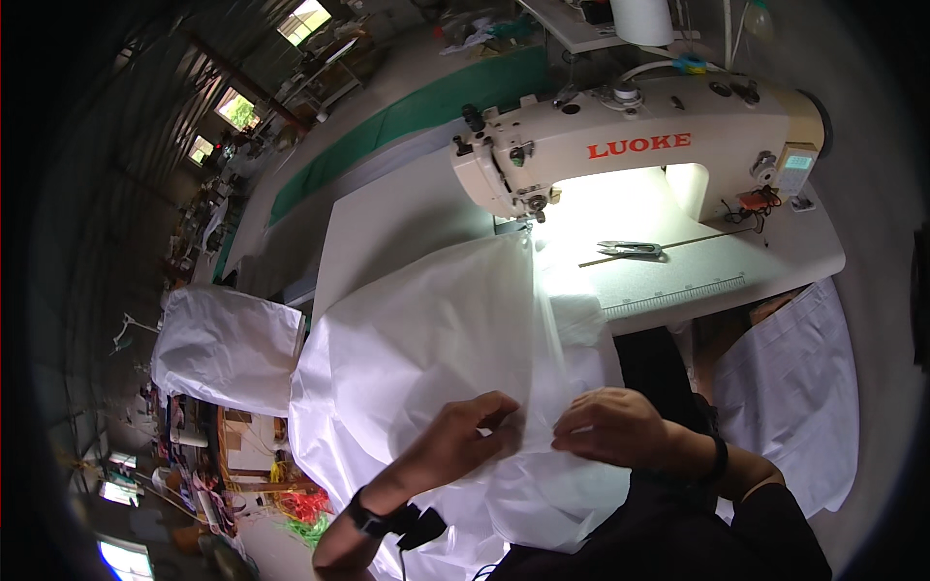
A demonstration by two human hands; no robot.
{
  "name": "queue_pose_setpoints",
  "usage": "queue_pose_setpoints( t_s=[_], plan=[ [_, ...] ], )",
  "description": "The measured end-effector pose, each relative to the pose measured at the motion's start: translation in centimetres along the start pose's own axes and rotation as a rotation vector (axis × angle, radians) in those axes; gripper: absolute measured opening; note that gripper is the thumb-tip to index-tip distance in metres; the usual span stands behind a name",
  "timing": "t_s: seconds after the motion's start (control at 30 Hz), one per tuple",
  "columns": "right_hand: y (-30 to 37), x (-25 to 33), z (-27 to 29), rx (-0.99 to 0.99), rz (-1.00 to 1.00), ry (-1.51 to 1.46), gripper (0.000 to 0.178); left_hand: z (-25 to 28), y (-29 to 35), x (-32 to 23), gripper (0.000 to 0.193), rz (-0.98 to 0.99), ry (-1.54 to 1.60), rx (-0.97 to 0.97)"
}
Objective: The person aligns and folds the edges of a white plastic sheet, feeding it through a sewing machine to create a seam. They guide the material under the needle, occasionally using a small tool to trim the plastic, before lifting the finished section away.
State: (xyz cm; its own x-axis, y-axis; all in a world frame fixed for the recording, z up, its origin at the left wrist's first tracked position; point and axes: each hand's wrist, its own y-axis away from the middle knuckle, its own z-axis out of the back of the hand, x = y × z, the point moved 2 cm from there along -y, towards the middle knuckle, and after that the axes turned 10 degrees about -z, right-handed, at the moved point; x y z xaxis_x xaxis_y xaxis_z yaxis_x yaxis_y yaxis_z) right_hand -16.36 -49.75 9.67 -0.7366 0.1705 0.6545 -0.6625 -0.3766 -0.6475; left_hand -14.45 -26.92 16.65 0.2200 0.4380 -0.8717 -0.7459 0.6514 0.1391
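Note:
A large white plastic-like sheet (426, 329) drapes from the sewing machine's needle area down over my lap. Its upper corner lies under the presser foot (528, 229). My left hand (470, 438), with a dark watch on the wrist, is curled in a pinch on the sheet near its folded edge; the fingertips are slightly blurred. Just to the right, my right hand (615, 426) has its fingers pressed together on the same sheet. A short gap separates the two hands. The white sewing machine (620, 145) stands beyond them with its lamp lit.
Thread snips (630, 249) lie on the machine table (717, 261), which has a printed ruler along its front. White fabric pieces hang at the right (794, 397) and rest at the left (228, 339). Red and green strands (305, 508) are heaped at the lower left.

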Motion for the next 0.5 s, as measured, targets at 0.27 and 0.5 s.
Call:
queue_pose_setpoints(
  t_s=[0.27, 0.5],
  plan=[
    [3.9, -0.3, -1.4, 0.166, 0.281, 0.045, 0.026, -4.5, -3.0, 2.7, 0.015, 0.166, 0.326, -0.065],
    [11.1, -10.0, -3.8, 0.228, -1.305, -0.276, 0.042, -6.1, -5.0, 1.8, 0.008, -0.389, -0.813, -0.051]
  ],
)
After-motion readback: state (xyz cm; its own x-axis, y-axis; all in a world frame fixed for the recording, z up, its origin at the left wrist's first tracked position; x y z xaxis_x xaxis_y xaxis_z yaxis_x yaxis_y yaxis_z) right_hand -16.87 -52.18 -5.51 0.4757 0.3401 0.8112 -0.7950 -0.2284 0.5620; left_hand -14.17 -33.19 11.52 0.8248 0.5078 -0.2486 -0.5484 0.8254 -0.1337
